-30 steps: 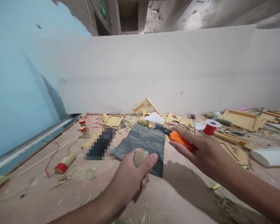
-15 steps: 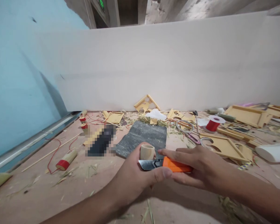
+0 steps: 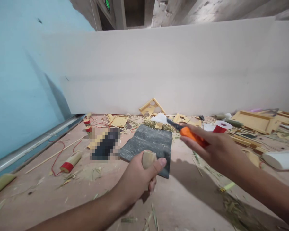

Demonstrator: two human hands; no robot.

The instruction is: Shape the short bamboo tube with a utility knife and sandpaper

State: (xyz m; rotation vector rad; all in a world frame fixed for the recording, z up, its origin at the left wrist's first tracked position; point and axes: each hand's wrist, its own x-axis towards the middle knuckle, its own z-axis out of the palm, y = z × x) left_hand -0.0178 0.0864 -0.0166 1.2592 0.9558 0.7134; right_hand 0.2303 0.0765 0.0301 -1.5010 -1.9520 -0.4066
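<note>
A short pale bamboo tube (image 3: 149,159) is wrapped in the fingers of my left hand (image 3: 141,175), its upper end showing above the thumb. My right hand (image 3: 208,144) grips a utility knife (image 3: 194,136) by its orange handle. The dark blade points up and to the left, well apart from the tube. Beyond my left hand lies a dark grey slab (image 3: 149,142) on the worktable (image 3: 91,205). The lower part of the tube is hidden by my fingers.
A bamboo piece with a red band (image 3: 71,162) and red string lies at left. Yellow cut-out boards (image 3: 252,121), a red spool (image 3: 220,126) and a white roll (image 3: 283,160) are at right. Shavings (image 3: 234,207) litter the table. A white panel (image 3: 168,70) stands behind.
My right hand has lifted the utility knife away from the bamboo tube, up and to the right. My left hand still holds the tube, now tilted and slightly lower.
</note>
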